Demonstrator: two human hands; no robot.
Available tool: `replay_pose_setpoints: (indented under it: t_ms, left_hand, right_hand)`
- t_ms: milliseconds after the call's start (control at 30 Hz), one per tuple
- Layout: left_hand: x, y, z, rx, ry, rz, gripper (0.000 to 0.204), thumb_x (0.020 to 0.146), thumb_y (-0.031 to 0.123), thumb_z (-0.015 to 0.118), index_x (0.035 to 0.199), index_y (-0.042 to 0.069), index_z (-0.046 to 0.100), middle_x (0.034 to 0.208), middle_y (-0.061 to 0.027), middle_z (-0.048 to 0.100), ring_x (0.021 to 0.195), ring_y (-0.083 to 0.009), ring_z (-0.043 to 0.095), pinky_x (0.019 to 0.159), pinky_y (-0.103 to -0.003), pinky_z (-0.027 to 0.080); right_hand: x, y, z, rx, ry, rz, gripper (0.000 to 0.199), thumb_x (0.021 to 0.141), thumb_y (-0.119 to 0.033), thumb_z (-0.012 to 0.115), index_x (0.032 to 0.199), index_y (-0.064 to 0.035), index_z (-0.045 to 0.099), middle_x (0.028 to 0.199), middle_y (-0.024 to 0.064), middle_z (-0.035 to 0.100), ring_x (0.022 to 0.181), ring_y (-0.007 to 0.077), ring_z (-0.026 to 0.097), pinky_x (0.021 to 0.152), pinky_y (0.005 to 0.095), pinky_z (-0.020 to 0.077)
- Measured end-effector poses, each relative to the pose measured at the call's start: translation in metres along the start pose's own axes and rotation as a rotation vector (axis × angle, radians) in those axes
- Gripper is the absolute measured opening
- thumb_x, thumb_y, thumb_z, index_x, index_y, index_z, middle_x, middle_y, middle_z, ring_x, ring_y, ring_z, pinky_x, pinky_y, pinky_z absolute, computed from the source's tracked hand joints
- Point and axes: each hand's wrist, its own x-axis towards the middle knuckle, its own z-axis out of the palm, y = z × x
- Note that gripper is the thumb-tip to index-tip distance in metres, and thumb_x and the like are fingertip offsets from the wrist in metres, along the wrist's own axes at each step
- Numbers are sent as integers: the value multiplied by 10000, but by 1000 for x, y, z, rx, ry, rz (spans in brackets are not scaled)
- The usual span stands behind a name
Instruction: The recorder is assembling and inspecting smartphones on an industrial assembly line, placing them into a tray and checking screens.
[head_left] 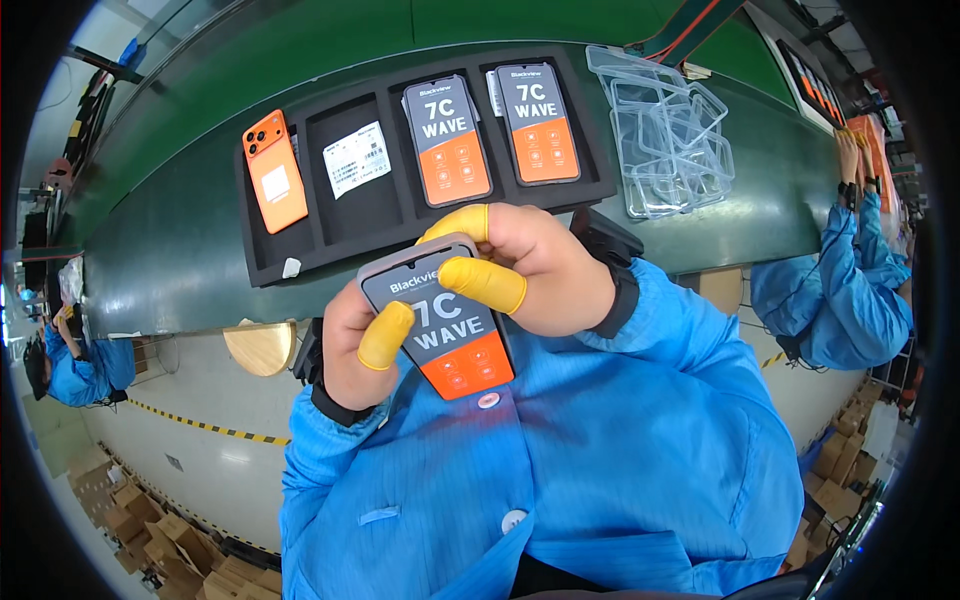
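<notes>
1. The left hand (347, 335) and right hand (560, 275), with yellow-covered fingertips, are closed together on a grey-and-orange phone (466, 368), held tilted, front up, before the blue jacket (620, 440).
2. Beyond it on the green bench (180, 265) lies a black tray (372, 212) with four compartments. From the left, they hold an orange phone (275, 212) back up, a white label (357, 160), then a front-up phone (448, 140) and another front-up phone (540, 125).
3. Clear cases (668, 145) lie heaped just right of the tray.
4. Farther right, a co-worker (835, 300) stands near a dark tray (795, 72) with orange contents, too small to tell.
</notes>
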Motion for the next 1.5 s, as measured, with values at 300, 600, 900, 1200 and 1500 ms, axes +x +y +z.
replay_pose_setpoints:
  t_ms: [300,600,900,1200,1500]
  left_hand:
    - [11,11,0,76,136,9,227,1019,183,548,1116,-17,599,1000,-45,672,890,-84,606,809,-252,481]
    - [16,14,2,15,254,-124,235,1014,218,556,1022,-5,627,900,-25,669,817,-72,605,744,-228,480]
    - [25,15,8,-124,329,-189,253,1018,231,550,1050,-10,619,908,-35,676,811,-81,621,743,-225,491]
    - [28,8,4,62,409,-67,255,1043,225,513,1115,2,613,946,-29,670,824,-75,619,735,-235,493]
    - [12,12,-3,221,4,-208,325,1039,271,529,1180,-12,604,970,-35,661,804,-87,597,719,-253,477]
  right_hand:
    - [6,6,3,35,24,-28,239,1010,-143,578,1189,14,576,1009,45,645,916,87,593,803,258,507]
    - [5,-1,1,147,75,107,239,1024,-167,553,1203,-9,579,979,14,639,875,62,601,758,236,516]
    - [9,-2,-1,275,173,291,215,1029,-200,539,1152,-37,608,900,-13,626,792,32,586,649,203,489]
    - [-9,31,8,181,153,185,258,1003,-148,590,1206,6,549,1040,42,645,939,70,585,808,257,502]
    - [12,14,1,173,240,65,216,1013,-138,567,1166,14,583,1022,38,669,938,77,596,818,272,503]
